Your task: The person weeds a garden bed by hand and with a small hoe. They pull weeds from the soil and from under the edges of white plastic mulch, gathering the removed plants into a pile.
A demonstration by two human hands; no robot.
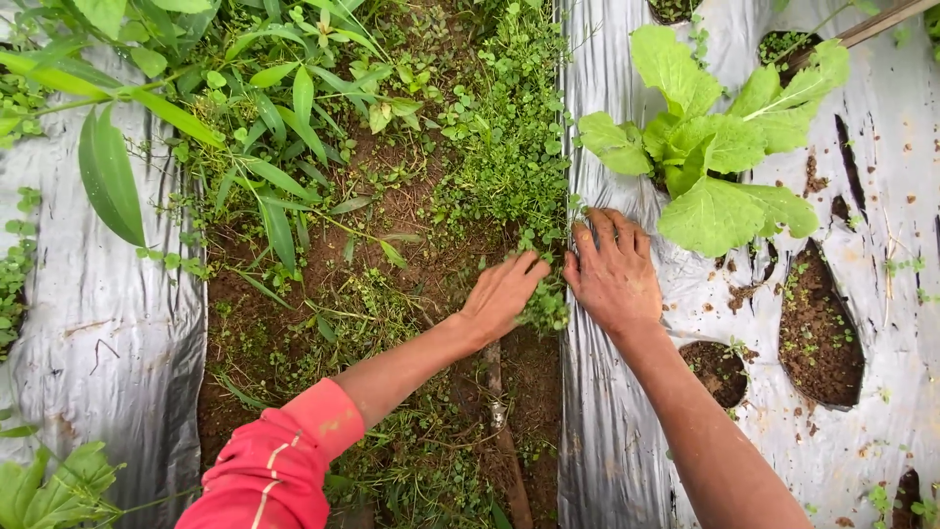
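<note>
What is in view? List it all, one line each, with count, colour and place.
Weeds: many, green, along the soil strip, thickest by the right sheet's edge.
Soil: one strip, brown, centre between the sheets.
Right sheet: one, silver plastic with planting holes, right side.
Left sheet: one, silver, left edge.
Leafy plant: one, light green, upper right in a hole.
Stick: one, brown, on the soil, bottom centre.
Sleeve: one, red, left arm.
Left hand: on the weeds at the sheet's edge.
Right hand: flat on the right sheet's edge, touching the weeds.
</note>
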